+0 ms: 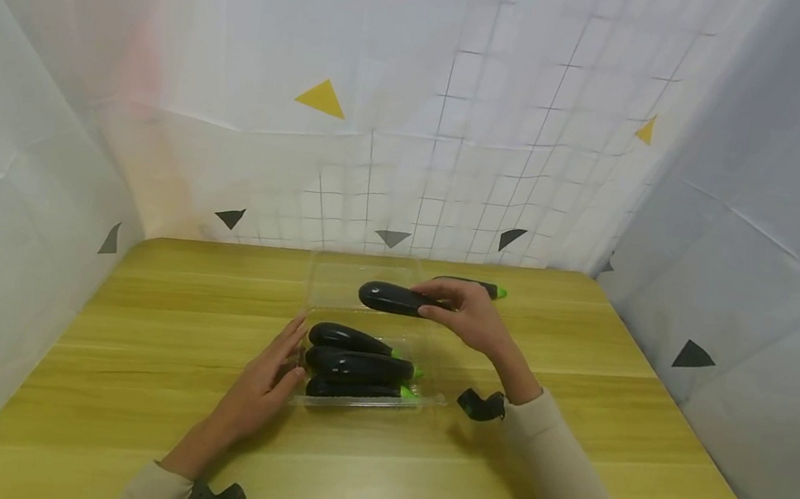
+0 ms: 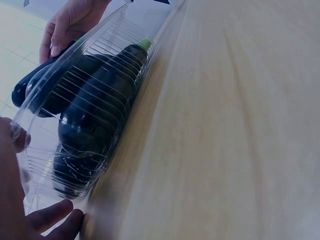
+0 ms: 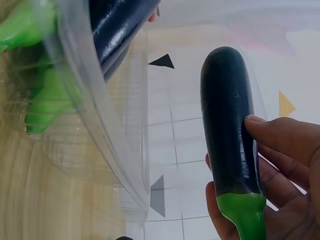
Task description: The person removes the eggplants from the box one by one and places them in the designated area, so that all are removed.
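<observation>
In the head view, my right hand [image 1: 465,314] pinches a dark eggplant [image 1: 388,298] between thumb and fingers, above the back of a clear plastic container [image 1: 369,402]. The right wrist view shows this eggplant [image 3: 227,120] whole, its green stem end toward the palm. Three more eggplants [image 1: 359,367] lie side by side in the container, green ends to the right. My left hand [image 1: 264,378] rests at the container's left end with fingers fairly straight, touching its wall. In the left wrist view, ribbed plastic [image 2: 107,85] partly blurs the eggplants inside.
Behind my right hand, another eggplant [image 1: 474,284] lies on the wooden table [image 1: 217,277], partly hidden. The container's clear lid [image 1: 337,275] lies folded back. White sheets [image 1: 269,34] with yellow and black triangles enclose the table's back and sides.
</observation>
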A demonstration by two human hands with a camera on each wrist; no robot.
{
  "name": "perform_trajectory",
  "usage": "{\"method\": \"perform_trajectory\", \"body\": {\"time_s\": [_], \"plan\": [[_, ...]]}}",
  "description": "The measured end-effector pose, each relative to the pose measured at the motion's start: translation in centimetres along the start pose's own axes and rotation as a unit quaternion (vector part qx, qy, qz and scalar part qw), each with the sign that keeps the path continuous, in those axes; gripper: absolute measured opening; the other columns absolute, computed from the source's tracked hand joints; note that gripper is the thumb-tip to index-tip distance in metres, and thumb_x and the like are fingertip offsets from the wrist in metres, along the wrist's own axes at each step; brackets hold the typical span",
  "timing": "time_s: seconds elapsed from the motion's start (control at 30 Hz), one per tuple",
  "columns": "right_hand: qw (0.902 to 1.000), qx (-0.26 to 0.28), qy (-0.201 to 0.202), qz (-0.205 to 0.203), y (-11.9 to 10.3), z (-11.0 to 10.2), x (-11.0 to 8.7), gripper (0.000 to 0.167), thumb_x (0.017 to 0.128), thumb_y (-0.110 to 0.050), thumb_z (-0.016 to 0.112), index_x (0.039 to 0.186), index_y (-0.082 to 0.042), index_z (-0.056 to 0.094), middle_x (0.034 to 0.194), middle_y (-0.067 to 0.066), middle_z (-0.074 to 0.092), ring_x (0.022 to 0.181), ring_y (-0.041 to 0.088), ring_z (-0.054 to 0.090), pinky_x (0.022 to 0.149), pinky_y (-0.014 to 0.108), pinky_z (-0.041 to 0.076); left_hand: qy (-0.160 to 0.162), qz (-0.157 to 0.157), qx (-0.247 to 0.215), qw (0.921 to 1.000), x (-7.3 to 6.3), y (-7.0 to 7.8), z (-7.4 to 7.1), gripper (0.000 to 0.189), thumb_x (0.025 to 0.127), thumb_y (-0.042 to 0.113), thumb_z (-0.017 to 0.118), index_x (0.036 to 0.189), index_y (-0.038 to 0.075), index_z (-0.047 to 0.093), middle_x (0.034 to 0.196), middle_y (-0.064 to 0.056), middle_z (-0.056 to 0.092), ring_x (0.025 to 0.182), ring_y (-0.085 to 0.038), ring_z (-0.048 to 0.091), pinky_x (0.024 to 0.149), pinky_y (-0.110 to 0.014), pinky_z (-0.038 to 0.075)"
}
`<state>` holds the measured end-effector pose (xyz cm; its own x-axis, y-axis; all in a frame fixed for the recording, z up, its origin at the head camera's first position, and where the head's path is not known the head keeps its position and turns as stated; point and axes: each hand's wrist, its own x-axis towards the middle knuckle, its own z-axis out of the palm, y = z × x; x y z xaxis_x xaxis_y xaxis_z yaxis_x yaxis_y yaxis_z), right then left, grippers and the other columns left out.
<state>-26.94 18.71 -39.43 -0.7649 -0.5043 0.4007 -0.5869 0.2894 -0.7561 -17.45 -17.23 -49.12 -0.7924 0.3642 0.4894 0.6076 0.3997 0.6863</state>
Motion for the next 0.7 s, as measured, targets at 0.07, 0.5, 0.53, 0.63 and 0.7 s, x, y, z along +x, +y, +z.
{"method": "perform_trajectory", "body": {"time_s": [0.07, 0.5, 0.53, 0.63, 0.7], "plan": [[1.0000, 0.000, 0.000, 0.005, 0.0, -0.1, 0.0, 0.033, 0.095, -0.009, 0.077, 0.128, -0.005, 0.074, 0.124, 0.009, 0.071, 0.112, 0.026, 0.069, 0.088, 0.038, 0.059, 0.001, 0.001, 0.002, 1.0000, 0.0, 0.0, 0.0, 0.065, 0.105, 0.004, 0.056, 0.164, 0.009, 0.029, 0.170, -0.016, 0.023, 0.136, -0.039, 0.052, 0.101, -0.052, 0.050], [0.9996, -0.013, 0.017, 0.016, -0.1, -1.0, -0.3, 0.032, 0.095, -0.009, 0.078, 0.127, -0.007, 0.075, 0.122, 0.008, 0.072, 0.101, 0.024, 0.072, 0.082, 0.036, 0.060, -0.001, 0.004, 0.021, 0.9998, 0.0, -0.1, 0.0, 0.064, 0.106, 0.006, 0.056, 0.164, 0.008, 0.030, 0.170, -0.014, 0.023, 0.136, -0.039, 0.051, 0.102, -0.054, 0.049], [0.9996, -0.014, 0.018, 0.018, -0.2, -1.1, -0.3, 0.033, 0.095, -0.008, 0.078, 0.127, -0.006, 0.074, 0.122, 0.009, 0.072, 0.100, 0.025, 0.072, 0.082, 0.036, 0.060, -0.001, 0.004, 0.020, 0.9998, 0.0, -0.1, 0.0, 0.064, 0.106, 0.006, 0.056, 0.164, 0.008, 0.030, 0.170, -0.015, 0.022, 0.136, -0.039, 0.051, 0.102, -0.054, 0.049], [0.9994, -0.016, 0.022, 0.020, -0.2, -1.3, -0.2, 0.034, 0.094, -0.005, 0.077, 0.128, -0.001, 0.073, 0.122, 0.015, 0.072, 0.099, 0.030, 0.072, 0.081, 0.040, 0.060, 0.000, 0.001, 0.021, 0.9998, 0.0, -0.1, -0.1, 0.065, 0.105, 0.006, 0.056, 0.164, 0.009, 0.029, 0.170, -0.015, 0.023, 0.135, -0.039, 0.052, 0.102, -0.054, 0.049], [0.9993, -0.022, 0.023, 0.022, -0.1, -1.4, -0.1, 0.035, 0.094, -0.004, 0.077, 0.128, 0.001, 0.072, 0.121, 0.017, 0.072, 0.099, 0.031, 0.072, 0.081, 0.041, 0.060, 0.000, -0.002, 0.019, 0.9998, 0.0, 0.0, -0.2, 0.065, 0.105, 0.006, 0.056, 0.165, 0.009, 0.029, 0.170, -0.014, 0.023, 0.135, -0.039, 0.052, 0.102, -0.053, 0.049]]}}
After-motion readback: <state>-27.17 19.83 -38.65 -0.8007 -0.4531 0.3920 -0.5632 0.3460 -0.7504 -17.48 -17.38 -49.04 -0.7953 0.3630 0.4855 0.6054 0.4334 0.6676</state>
